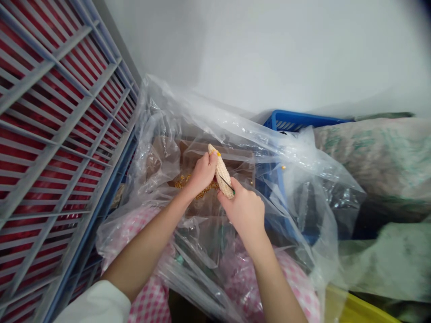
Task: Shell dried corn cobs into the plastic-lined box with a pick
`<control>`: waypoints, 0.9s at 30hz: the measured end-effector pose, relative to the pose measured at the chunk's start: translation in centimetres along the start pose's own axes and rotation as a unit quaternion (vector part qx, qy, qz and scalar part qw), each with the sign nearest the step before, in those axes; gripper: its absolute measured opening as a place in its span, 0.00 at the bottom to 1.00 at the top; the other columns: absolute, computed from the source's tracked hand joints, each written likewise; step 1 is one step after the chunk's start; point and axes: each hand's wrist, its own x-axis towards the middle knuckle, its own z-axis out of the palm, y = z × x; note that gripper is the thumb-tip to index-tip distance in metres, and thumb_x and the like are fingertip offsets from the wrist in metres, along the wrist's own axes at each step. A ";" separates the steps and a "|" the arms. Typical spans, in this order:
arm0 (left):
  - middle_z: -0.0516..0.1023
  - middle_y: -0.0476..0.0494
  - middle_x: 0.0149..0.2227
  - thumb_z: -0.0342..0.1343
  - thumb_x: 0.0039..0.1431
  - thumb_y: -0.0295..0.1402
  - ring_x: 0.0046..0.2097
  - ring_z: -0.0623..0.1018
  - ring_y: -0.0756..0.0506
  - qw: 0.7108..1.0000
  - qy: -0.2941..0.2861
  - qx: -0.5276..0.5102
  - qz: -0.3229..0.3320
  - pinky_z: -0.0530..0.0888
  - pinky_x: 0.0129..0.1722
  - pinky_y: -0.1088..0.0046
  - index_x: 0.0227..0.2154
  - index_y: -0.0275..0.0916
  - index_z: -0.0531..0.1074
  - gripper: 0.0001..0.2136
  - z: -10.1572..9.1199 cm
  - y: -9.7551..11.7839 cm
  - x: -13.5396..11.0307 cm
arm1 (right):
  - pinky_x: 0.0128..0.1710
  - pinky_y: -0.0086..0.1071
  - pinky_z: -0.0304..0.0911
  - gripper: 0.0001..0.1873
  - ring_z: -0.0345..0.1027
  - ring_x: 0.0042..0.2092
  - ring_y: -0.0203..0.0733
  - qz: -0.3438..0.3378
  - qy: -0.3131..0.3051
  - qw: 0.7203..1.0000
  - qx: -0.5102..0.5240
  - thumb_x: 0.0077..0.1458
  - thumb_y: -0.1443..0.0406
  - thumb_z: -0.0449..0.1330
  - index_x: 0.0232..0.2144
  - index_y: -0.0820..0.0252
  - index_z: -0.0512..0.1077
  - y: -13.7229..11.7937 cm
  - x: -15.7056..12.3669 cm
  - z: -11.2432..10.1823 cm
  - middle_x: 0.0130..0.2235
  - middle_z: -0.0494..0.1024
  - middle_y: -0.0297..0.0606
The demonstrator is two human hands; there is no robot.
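Cream-coloured and almost bare of kernels, a corn cob [222,172] is held aslant in the air over the middle of a clear plastic sheet [198,242], its tip tilted toward the sheet's far edge and its butt toward the near edge. A few yellow kernels [218,154] cling close to the tip. Loose kernels [182,181] lie in the sheet's middle, and a stray kernel [283,167] sits off toward its right edge, by a blue crate [306,119].

Working the thin dark tool [225,183] well probably calls for a shallow angle along the cob, light pressure, and the tool's tip kept clear of the other hand. Staying over the middle of the sheet, away from its edges, should keep loose bits in; turning the cob a little at a time would bring each row within reach.

On the left hand [203,172], the fingers are closed around the upper part of the cob, the thumb pressed just beside the clinging kernels. On the right hand [245,208], the fingers are curled shut on the tool, with index and thumb touching the cob's butt; how the rest wrap the handle is hidden.
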 end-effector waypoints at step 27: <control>0.69 0.49 0.20 0.49 0.54 0.40 0.25 0.72 0.49 0.918 -0.078 -0.355 -0.157 0.68 0.28 0.73 0.25 0.37 0.64 0.11 0.3 0.2 0.4 | 0.25 0.28 0.56 0.23 0.72 0.29 0.41 -0.014 0.028 0.999 -0.042 0.52 0.58 0.53 0.51 0.52 0.63 -0.1 -0.3 0.9 0.31 0.78 0.39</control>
